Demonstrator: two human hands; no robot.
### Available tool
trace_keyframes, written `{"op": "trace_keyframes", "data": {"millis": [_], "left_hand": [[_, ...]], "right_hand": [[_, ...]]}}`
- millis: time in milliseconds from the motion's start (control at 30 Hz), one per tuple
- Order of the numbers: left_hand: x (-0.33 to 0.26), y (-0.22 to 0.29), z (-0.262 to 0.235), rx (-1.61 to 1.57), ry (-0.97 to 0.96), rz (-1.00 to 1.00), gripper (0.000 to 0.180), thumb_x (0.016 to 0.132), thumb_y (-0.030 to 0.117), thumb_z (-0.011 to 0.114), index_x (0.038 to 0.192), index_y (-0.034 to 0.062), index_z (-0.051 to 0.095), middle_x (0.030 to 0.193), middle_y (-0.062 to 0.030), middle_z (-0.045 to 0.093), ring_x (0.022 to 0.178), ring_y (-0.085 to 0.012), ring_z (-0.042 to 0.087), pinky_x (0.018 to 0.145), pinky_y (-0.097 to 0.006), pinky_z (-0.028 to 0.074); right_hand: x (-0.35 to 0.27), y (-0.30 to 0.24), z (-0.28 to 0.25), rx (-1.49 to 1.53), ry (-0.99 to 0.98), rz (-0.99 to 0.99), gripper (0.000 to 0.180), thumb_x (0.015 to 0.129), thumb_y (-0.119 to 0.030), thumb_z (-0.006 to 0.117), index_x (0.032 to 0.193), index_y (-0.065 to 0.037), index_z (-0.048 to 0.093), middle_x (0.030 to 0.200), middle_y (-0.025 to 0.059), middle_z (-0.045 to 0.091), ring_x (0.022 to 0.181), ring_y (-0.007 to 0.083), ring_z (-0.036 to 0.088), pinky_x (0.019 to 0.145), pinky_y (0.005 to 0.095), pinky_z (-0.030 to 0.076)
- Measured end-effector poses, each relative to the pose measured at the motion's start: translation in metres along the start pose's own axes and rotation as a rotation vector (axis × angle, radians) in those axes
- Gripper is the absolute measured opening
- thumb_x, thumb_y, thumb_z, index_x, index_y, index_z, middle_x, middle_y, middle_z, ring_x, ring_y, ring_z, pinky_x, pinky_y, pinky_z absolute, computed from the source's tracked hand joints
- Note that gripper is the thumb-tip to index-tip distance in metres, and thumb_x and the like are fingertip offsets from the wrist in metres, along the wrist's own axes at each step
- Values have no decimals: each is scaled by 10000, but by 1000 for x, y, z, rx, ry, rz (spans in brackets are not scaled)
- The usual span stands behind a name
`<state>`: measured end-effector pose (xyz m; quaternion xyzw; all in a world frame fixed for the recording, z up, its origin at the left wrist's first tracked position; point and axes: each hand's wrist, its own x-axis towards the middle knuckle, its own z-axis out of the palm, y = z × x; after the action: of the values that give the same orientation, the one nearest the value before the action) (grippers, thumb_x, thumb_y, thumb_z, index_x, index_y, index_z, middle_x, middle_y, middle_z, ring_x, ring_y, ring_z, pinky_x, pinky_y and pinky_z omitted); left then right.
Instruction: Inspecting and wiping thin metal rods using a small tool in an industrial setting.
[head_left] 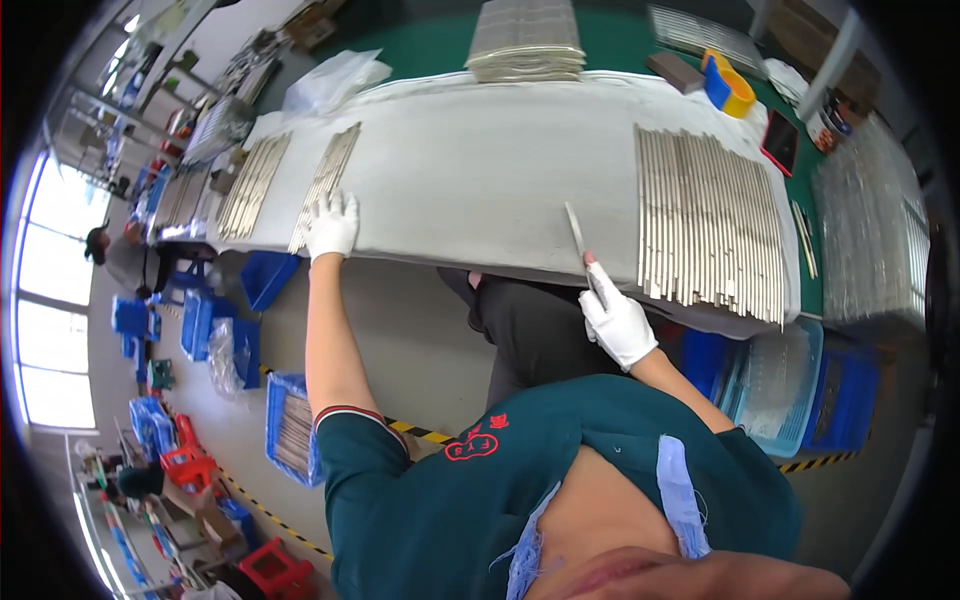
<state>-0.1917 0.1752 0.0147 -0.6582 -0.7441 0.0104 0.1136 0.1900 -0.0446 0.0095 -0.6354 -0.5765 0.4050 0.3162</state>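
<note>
My left hand (332,226), in a white glove, lies with fingers stretched over the near end of a narrow row of metal strips (335,168) on the left of the table. My right hand (618,328), gloved in white with a bare fingertip showing, is closed around a slim flat metal tool (574,228). Its pale end points away from me, just over the table's near edge. Whether it is a knife or a file I cannot tell. Right of it, a wide row of metal strips (708,220) lies side by side on the white cloth (480,160).
Farther left lies another row of strips (254,185). Along the back are a clear plastic bag (335,82), stacked trays (527,40) and a yellow-blue tape dispenser (728,85). A phone (780,142) lies at the right. Blue bins (840,400) stand below; wrapped stacks (870,225) rise beside the table.
</note>
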Motion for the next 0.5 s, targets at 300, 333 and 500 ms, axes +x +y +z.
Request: {"op": "trace_keyframes", "data": {"millis": [300,333,500], "left_hand": [[-18,27,-18,-143,19,209,442,886,391,411,1199,104,532,1209,-122,518,1137,-309,465,942,-412,375],[-16,32,-24,-158,-4,201,436,875,388,434,1186,102,541,1187,-139,523,1109,-314,483,923,-401,395],[12,49,-20,-89,163,70,354,825,354,528,998,53,602,984,-171,599,916,-322,585,791,-424,474]], "right_hand": [[6,1,1,-86,-64,66,536,877,-244,461,1385,-278,293,509,69,553,473,234,581,533,351,478],[5,0,2,-70,-48,71,538,877,-246,464,1385,-286,290,513,75,554,473,236,581,533,351,477],[6,-1,3,-127,-40,39,539,877,-240,460,1386,-284,289,515,69,557,469,234,577,525,351,471]]}}
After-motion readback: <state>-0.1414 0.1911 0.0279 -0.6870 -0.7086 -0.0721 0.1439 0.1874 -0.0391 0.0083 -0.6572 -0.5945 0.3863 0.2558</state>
